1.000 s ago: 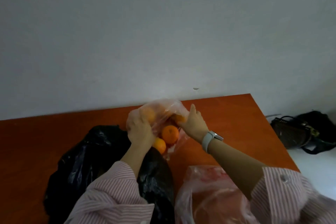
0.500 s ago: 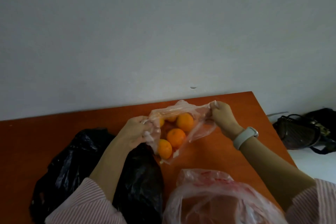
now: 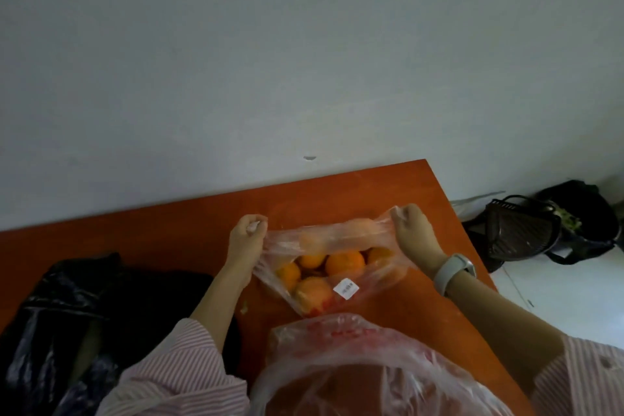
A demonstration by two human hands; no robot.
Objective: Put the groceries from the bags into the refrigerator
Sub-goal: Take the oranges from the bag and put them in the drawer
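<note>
A thin clear plastic bag lies on the orange-brown table, its mouth stretched wide. Several oranges sit inside it, and a white label is stuck on its near side. My left hand grips the bag's left edge in a fist. My right hand, with a pale watch on the wrist, grips the right edge. The refrigerator is out of view.
A black plastic bag is slumped on the table at the left. A pinkish clear bag with red print sits at the near edge. On the floor right of the table lie a dark basket and a black bag.
My hands have pulled apart, left going left and right going right, stretching the bag's mouth open. More oranges show inside now.
</note>
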